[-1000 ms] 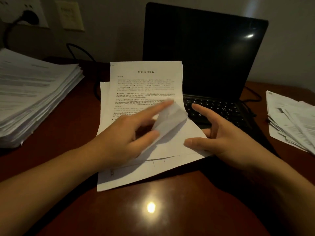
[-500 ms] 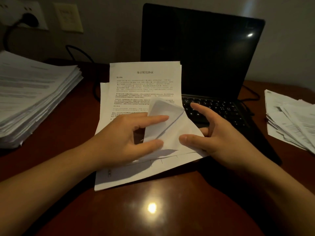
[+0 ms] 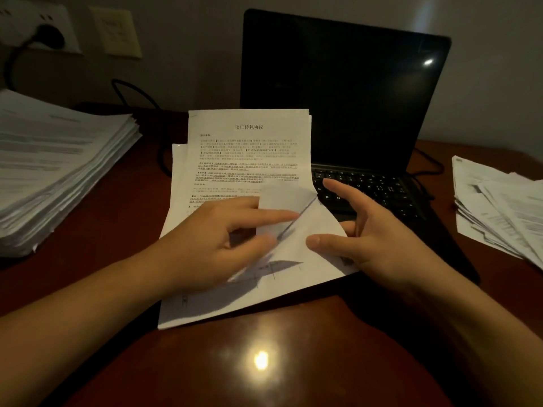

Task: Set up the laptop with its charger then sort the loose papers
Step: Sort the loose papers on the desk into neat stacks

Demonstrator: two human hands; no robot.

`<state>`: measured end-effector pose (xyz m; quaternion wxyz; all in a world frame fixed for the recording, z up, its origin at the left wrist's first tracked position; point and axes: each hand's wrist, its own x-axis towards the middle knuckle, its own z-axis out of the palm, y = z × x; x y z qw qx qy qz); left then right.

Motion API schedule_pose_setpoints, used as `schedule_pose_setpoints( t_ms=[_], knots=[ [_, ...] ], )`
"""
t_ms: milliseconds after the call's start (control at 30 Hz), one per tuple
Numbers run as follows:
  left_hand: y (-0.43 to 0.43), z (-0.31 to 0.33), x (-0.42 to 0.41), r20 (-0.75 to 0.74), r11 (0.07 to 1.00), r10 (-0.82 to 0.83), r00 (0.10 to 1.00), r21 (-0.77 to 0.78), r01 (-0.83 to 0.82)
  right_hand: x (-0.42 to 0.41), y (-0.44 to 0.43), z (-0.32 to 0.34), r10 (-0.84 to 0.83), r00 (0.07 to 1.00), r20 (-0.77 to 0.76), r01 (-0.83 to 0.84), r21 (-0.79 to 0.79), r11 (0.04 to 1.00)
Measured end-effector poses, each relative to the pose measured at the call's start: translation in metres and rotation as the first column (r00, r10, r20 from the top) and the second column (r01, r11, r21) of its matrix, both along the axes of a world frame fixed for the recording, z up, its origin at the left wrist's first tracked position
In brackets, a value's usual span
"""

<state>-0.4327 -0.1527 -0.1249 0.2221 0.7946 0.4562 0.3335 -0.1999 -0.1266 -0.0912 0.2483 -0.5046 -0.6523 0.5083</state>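
A small sheaf of printed papers (image 3: 249, 148) lies on the desk, overlapping the left part of the black laptop (image 3: 346, 92), which stands open with a dark screen. The top sheet's lower right corner (image 3: 282, 195) is curled up and folded back. My left hand (image 3: 217, 248) pinches this lifted corner between index finger and thumb. My right hand (image 3: 379, 242) rests beside it, thumb pressing on the paper, fingers spread above the keyboard (image 3: 382, 189). A black plug (image 3: 50, 38) sits in the wall socket and its cable (image 3: 135, 92) runs behind the papers.
A tall stack of papers (image 3: 58, 165) fills the desk's left side. A looser, fanned pile of papers (image 3: 499, 212) lies at the right edge. Another thin cable (image 3: 432, 163) loops behind the laptop on the right. The brown desk (image 3: 264, 362) shows a lamp glare in front.
My left index finger has drawn back from the sheet's corner, which curled further over it. My right thumb slid slightly left on the paper. The view shifted a little.
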Motion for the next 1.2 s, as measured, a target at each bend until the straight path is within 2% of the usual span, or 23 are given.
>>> schedule_pose_setpoints(
  t_ms=[67,133,233,333,400,533,667,833,1000,1067,1200],
  knots=[
    [-0.001,0.0,-0.001,-0.011,1.0,0.004,1.0,-0.028,-0.004,-0.004,-0.001,-0.004,-0.021,0.999,0.027,0.02,0.039,0.999],
    [0.0,-0.002,-0.002,-0.017,1.0,0.007,1.0,0.018,-0.007,-0.004,-0.001,-0.006,-0.031,0.999,0.039,0.028,0.056,0.998],
    [-0.001,-0.002,-0.001,0.098,0.999,0.006,0.995,0.05,-0.011,0.002,0.002,0.0,0.007,1.0,-0.017,-0.007,-0.024,1.0],
    [-0.003,0.003,-0.001,0.109,0.986,0.102,0.989,0.122,-0.115,0.01,0.003,0.009,0.041,0.995,-0.094,-0.051,-0.113,0.992],
    [-0.004,0.004,0.001,0.087,0.984,0.085,0.993,0.149,-0.097,0.01,0.001,0.01,0.026,0.992,-0.127,-0.04,-0.115,0.993],
    [-0.007,0.002,0.004,0.038,1.0,0.006,0.999,-0.018,-0.005,0.0,-0.002,0.005,-0.019,0.994,-0.107,0.014,-0.041,0.999],
    [-0.008,0.001,0.003,-0.048,1.0,-0.023,0.999,0.006,0.023,-0.006,-0.003,-0.002,-0.05,0.997,-0.054,0.055,0.091,0.994],
    [-0.009,0.004,0.005,0.137,0.998,0.047,0.989,-0.056,-0.04,0.001,-0.001,-0.001,-0.069,0.995,-0.073,0.077,0.108,0.991],
    [-0.009,0.007,0.007,0.239,0.999,0.046,0.97,-0.023,-0.042,0.012,0.003,0.01,0.018,0.985,-0.17,-0.026,-0.039,0.999],
    [-0.009,0.007,0.006,0.226,0.999,0.031,0.974,-0.037,-0.023,0.011,0.003,0.011,0.025,0.983,-0.184,-0.034,-0.045,0.998],
    [-0.01,0.004,0.007,0.075,0.999,-0.002,0.997,0.037,-0.001,0.004,0.0,0.007,-0.007,0.984,-0.18,0.006,-0.003,1.0]
  ],
)
